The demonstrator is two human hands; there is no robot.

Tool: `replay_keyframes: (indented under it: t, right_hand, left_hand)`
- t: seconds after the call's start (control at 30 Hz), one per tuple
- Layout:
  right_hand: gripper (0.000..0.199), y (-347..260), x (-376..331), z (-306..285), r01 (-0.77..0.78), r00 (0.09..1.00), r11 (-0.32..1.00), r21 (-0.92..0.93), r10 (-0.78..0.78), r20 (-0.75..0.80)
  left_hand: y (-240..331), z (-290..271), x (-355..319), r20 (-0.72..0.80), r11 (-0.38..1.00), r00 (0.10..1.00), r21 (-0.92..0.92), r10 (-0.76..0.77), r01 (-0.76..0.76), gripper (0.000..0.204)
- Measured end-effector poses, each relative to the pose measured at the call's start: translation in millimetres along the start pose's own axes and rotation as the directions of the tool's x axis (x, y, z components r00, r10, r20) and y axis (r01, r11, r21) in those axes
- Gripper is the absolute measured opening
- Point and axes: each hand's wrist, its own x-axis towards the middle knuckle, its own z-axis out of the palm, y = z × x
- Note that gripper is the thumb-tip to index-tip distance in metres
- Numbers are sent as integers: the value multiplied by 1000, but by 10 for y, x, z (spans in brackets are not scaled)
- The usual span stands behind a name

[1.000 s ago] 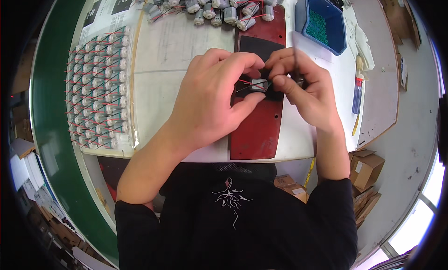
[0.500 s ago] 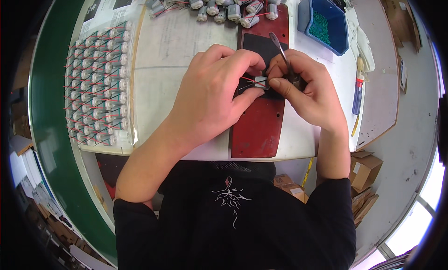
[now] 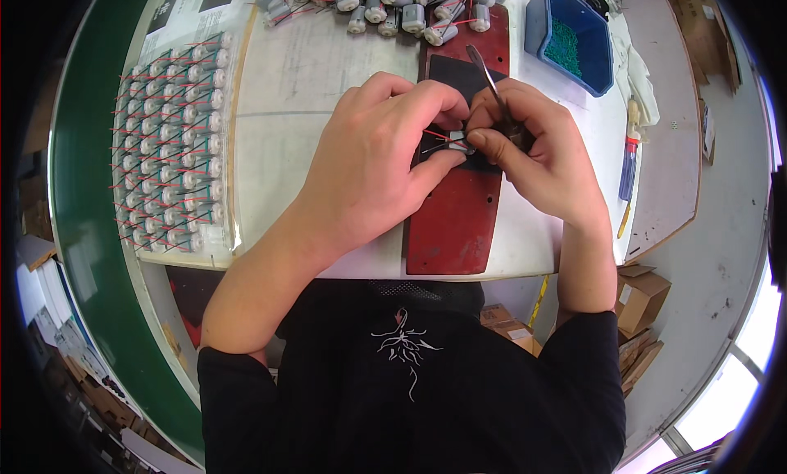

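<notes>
A small grey motor with red and black wires lies over the black pad on a dark red board. My left hand is closed on it, thumb on the near side and fingers on the far side. Its wires trail left, under my palm. From the right, my right hand presses thumb and forefinger at the motor's end; what they pinch there is hidden. The same hand also grips a slim metal tool, its tapered tip pointing away from me and its lower part covered by fingers.
Several loose grey motors are heaped at the far edge. A blue bin of small green pieces stands at the far right. At left, wired motors stand in rows in a clear tray. A screwdriver lies near the right edge.
My right thumb and forefinger have shifted slightly left, covering more of the motor's end. The metal tool's tip has swung a little left and away. My left hand keeps its grip.
</notes>
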Motion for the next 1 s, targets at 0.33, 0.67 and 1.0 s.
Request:
replay_keyframes:
  t: [0.33,0.67,1.0]
  right_hand:
    - [10,-88,-48,28,45,998,990,-136,-51,-39]
    - [12,3,-53,39,-171,983,983,73,175,-53]
    - [29,84,-171,-69,-28,977,999,29,34,-211]
  left_hand:
    - [8,24,7,-22,1000,1000,-23,-14,13,38]
    - [0,66,23,-33,999,998,1,-47,47,35]
    - [-51,56,33,1,998,999,-52,-44,44,24]
